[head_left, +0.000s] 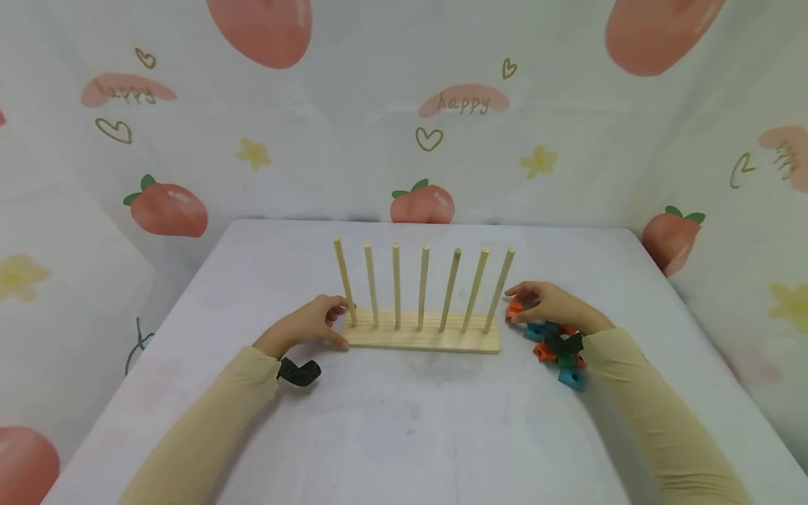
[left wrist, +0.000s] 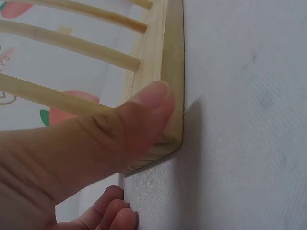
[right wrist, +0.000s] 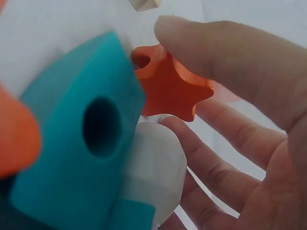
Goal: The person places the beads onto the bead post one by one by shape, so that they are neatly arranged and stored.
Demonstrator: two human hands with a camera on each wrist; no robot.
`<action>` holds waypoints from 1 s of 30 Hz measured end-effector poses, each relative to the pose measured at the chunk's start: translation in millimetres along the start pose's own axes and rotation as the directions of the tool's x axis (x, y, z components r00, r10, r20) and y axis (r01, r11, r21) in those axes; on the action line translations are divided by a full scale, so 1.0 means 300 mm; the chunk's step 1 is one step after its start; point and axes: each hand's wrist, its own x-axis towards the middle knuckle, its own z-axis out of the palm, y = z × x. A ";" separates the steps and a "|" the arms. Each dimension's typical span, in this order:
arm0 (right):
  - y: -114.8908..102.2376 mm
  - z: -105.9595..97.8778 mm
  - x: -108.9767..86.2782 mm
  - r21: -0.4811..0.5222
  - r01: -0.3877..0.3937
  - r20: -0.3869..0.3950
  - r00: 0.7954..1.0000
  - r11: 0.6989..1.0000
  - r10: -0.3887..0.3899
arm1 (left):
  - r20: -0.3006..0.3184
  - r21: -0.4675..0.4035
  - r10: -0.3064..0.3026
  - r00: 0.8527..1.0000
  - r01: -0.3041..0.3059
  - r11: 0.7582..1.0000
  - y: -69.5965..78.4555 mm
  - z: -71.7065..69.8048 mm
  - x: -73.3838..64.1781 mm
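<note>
A pale wooden peg stand (head_left: 423, 340) with a row of several upright rods stands mid-table. My left hand (head_left: 317, 319) grips its left end: in the left wrist view the thumb (left wrist: 151, 108) lies over the front edge, and the other fingertips (left wrist: 125, 218) are beyond the end. Right of the stand, my right hand (head_left: 552, 306) holds an orange star-shaped bead (right wrist: 168, 88) between thumb and fingers, at the pile's near-stand side. Close by in the right wrist view are a teal bead (right wrist: 57, 158) with a round hole and a white rounded bead (right wrist: 158, 167).
Beneath and beside the right wrist lies a loose pile of beads, among them a blue one (head_left: 571, 379), a green one (head_left: 565, 362) and an orange one (head_left: 543, 352). A white cloth (head_left: 404, 421) covers the table. Behind it hangs a peach-print curtain (head_left: 353, 140).
</note>
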 end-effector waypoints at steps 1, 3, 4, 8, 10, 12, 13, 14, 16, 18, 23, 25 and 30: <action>0.002 0.003 0.001 0.002 0.004 0.003 1.000 1.000 -0.004 | 0.001 0.005 0.003 1.000 -0.003 1.000 0.000 0.000 -0.003; 0.006 0.008 0.003 -0.002 0.006 0.005 1.000 1.000 -0.006 | 0.002 0.003 -0.002 1.000 0.002 1.000 0.002 0.000 -0.007; 0.008 0.009 0.004 -0.003 0.003 0.004 1.000 1.000 -0.003 | 0.003 -0.001 -0.001 1.000 0.001 1.000 0.003 -0.001 -0.008; 0.010 0.010 0.005 -0.016 -0.010 0.002 1.000 1.000 0.010 | 0.001 -0.001 -0.003 1.000 0.003 1.000 0.006 -0.002 -0.009; 0.010 0.007 0.005 -0.021 -0.018 -0.001 1.000 1.000 0.018 | -0.001 0.000 -0.002 1.000 0.002 1.000 0.008 -0.001 -0.007; 0.013 0.005 0.006 -0.026 -0.022 -0.003 1.000 0.999 0.022 | -0.004 -0.001 0.001 1.000 -0.001 1.000 0.009 0.000 -0.006; 0.013 0.004 0.006 -0.027 -0.023 -0.003 1.000 0.999 0.023 | -0.005 -0.001 0.004 1.000 -0.004 1.000 0.009 0.001 -0.005; 0.014 0.003 0.005 -0.028 -0.024 -0.004 1.000 0.999 0.024 | -0.005 0.001 0.005 1.000 -0.005 1.000 0.010 0.001 -0.005; 0.012 0.002 0.003 -0.025 -0.026 -0.004 1.000 0.999 0.026 | -0.005 0.002 0.010 1.000 -0.010 1.000 0.011 0.002 -0.004; 0.008 0.002 0.001 -0.020 -0.030 -0.003 1.000 0.999 0.030 | -0.005 0.003 0.005 1.000 -0.005 1.000 0.014 0.002 -0.005; 0.001 0.006 0.002 -0.019 -0.042 0.002 0.999 0.999 0.042 | -0.004 -0.008 -0.007 1.000 0.007 1.000 0.012 0.002 -0.008; 0.001 0.007 0.005 -0.023 -0.044 0.004 0.999 0.999 0.044 | -0.003 -0.015 -0.010 1.000 0.010 1.000 0.008 0.002 -0.009; 0.002 0.005 0.006 -0.035 -0.042 0.006 0.999 0.999 0.042 | -0.003 -0.014 -0.005 1.000 0.005 1.000 0.002 0.003 -0.007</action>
